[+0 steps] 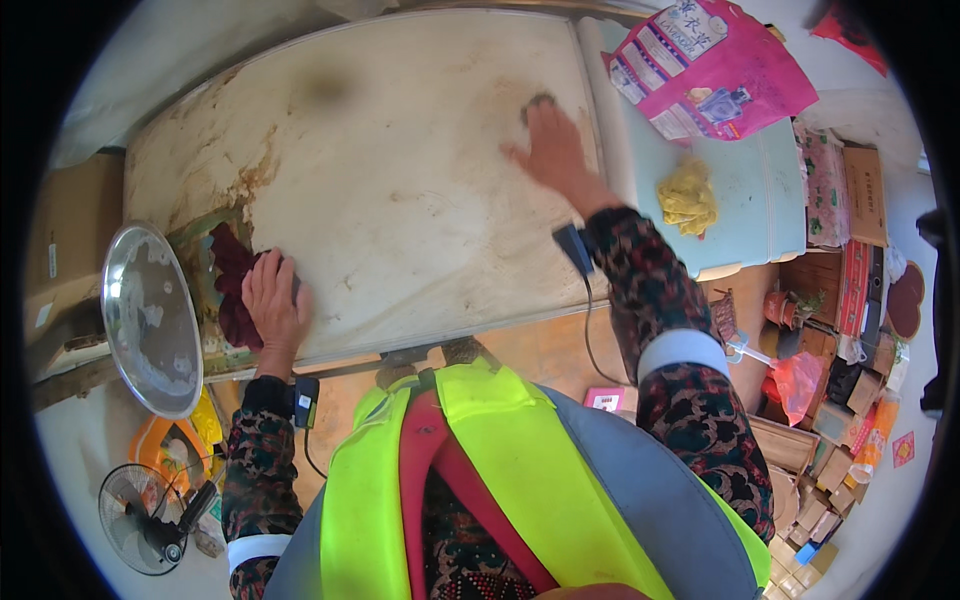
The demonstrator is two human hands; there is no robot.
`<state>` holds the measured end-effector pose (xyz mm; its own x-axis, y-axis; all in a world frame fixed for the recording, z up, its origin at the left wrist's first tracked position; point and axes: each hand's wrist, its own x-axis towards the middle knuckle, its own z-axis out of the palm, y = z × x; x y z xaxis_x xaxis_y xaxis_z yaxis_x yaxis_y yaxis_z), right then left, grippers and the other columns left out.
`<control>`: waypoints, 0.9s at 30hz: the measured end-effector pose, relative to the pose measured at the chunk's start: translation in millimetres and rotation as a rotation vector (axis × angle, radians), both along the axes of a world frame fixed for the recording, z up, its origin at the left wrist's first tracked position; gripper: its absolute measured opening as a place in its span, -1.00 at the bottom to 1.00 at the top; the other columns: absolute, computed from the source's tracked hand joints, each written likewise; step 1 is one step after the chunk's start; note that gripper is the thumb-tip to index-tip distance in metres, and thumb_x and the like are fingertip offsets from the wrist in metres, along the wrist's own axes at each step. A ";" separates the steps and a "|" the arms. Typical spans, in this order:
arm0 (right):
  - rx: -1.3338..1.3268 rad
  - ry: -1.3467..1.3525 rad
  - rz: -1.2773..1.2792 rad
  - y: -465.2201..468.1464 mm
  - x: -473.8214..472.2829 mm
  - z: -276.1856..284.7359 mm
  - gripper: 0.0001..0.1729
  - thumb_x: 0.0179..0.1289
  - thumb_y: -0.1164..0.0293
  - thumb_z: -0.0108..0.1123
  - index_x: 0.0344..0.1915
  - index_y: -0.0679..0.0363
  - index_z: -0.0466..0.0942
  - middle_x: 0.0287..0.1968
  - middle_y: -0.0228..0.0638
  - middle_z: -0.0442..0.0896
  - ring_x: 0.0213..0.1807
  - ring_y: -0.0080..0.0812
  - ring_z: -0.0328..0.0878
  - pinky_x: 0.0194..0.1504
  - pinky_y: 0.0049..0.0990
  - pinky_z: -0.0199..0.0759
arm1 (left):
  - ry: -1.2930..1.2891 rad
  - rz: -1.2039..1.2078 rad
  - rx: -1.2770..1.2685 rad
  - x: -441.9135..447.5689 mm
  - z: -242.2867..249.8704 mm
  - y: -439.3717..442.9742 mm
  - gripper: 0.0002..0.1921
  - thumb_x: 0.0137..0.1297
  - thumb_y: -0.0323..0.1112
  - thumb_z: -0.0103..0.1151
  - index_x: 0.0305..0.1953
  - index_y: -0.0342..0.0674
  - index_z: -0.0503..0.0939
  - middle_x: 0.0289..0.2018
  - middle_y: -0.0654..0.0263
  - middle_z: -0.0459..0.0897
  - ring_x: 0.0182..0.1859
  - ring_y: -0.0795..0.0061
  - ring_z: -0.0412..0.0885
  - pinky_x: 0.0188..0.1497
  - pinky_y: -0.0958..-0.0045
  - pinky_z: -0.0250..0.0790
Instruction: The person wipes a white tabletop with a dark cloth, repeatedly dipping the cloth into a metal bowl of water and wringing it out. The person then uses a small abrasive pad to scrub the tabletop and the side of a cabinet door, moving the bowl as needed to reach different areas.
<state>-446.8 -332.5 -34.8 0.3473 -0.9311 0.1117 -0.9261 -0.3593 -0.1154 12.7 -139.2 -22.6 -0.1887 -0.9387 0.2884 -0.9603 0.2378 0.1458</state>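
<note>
My right hand [556, 154] lies spread on a pale, stained tabletop [382, 187], its fingertips over a small dark scrubbing pad [541, 100]. Most of that pad is hidden beneath the fingers. At the left end, my left hand [276, 304] rests palm down at the edge of a crumpled dark red cloth [234, 270]. Some dark material shows beside its fingers; whether the hand grips it is hidden. Brown stains and peeled patches mark the surface near the cloth.
A round metal tray [152, 319] stands tilted at the left end. Right of the tabletop, a light-blue surface [750, 202] bears a yellow cloth [688, 196] and a pink lavender-print bag [720, 71]. A fan [142, 517] stands lower left. Cables hang from both wrist devices.
</note>
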 end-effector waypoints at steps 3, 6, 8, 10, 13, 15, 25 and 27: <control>-0.037 0.062 0.093 19.4 -7.2 -1.8 -0.03 0.18 -0.19 0.26 0.32 0.33 0.28 0.39 0.12 0.26 0.43 0.13 0.16 0.40 0.01 0.07 | -0.005 0.006 0.001 -1.0 -0.1 -0.6 -0.59 0.30 -0.24 0.10 0.14 -0.24 0.53 0.28 0.10 0.48 0.38 0.08 0.34 0.44 0.03 0.02; 0.032 0.157 0.086 7.5 -6.7 -2.4 -0.05 0.19 -0.20 0.24 0.30 0.33 0.29 0.38 0.10 0.28 0.42 0.11 0.18 0.37 0.01 0.10 | -0.004 0.006 0.017 -0.3 0.2 0.8 -0.59 0.30 -0.23 0.09 0.14 -0.24 0.52 0.28 0.10 0.48 0.38 0.08 0.34 0.44 0.03 0.01; -0.112 0.079 0.052 -22.4 -0.7 -2.0 -0.07 0.19 -0.21 0.23 0.27 0.33 0.32 0.36 0.08 0.30 0.40 0.10 0.20 0.35 0.01 0.13 | -0.006 0.017 0.035 0.4 0.7 1.0 -0.59 0.31 -0.23 0.09 0.14 -0.24 0.52 0.28 0.10 0.48 0.38 0.08 0.34 0.44 0.03 0.01; -0.096 0.052 0.006 -40.9 7.4 0.6 -0.09 0.20 -0.21 0.22 0.24 0.33 0.33 0.34 0.06 0.32 0.38 0.09 0.22 0.33 0.01 0.14 | -0.014 0.010 0.025 0.6 2.0 1.5 -0.59 0.31 -0.23 0.09 0.14 -0.25 0.52 0.28 0.09 0.47 0.38 0.07 0.34 0.44 0.03 0.01; -0.085 0.023 0.078 -34.0 12.3 3.7 -0.08 0.20 -0.22 0.22 0.24 0.34 0.34 0.35 0.07 0.31 0.40 0.10 0.18 0.34 0.01 0.13 | -0.023 0.007 0.019 -0.4 3.6 1.2 -0.59 0.32 -0.23 0.08 0.14 -0.26 0.51 0.28 0.08 0.47 0.38 0.06 0.34 0.44 0.03 0.01; 0.086 0.028 0.143 -8.1 7.1 5.0 0.02 0.20 -0.21 0.23 0.37 0.37 0.23 0.43 0.17 0.19 0.48 0.18 0.07 0.44 0.06 -0.01 | -0.020 0.006 0.003 -1.3 3.2 -2.0 -0.59 0.32 -0.23 0.07 0.14 -0.26 0.51 0.28 0.07 0.47 0.38 0.05 0.34 0.44 0.03 0.01; 0.103 0.055 0.058 -20.7 -11.4 13.7 -0.01 0.20 -0.17 0.26 0.37 0.35 0.26 0.41 0.16 0.26 0.46 0.11 0.14 0.42 -0.02 0.06 | -0.004 -0.007 0.021 1.2 2.3 -0.3 -0.55 0.23 -0.26 0.12 0.15 -0.26 0.49 0.30 0.07 0.44 0.39 0.03 0.31 0.44 0.00 -0.01; 0.051 0.072 0.143 -7.7 -17.9 14.8 -0.02 0.20 -0.16 0.27 0.36 0.36 0.27 0.39 0.16 0.28 0.46 0.11 0.16 0.40 -0.02 0.09 | -0.001 -0.001 0.008 1.6 0.8 -1.6 -0.54 0.22 -0.26 0.12 0.15 -0.26 0.49 0.30 0.07 0.45 0.39 0.03 0.31 0.44 0.00 0.00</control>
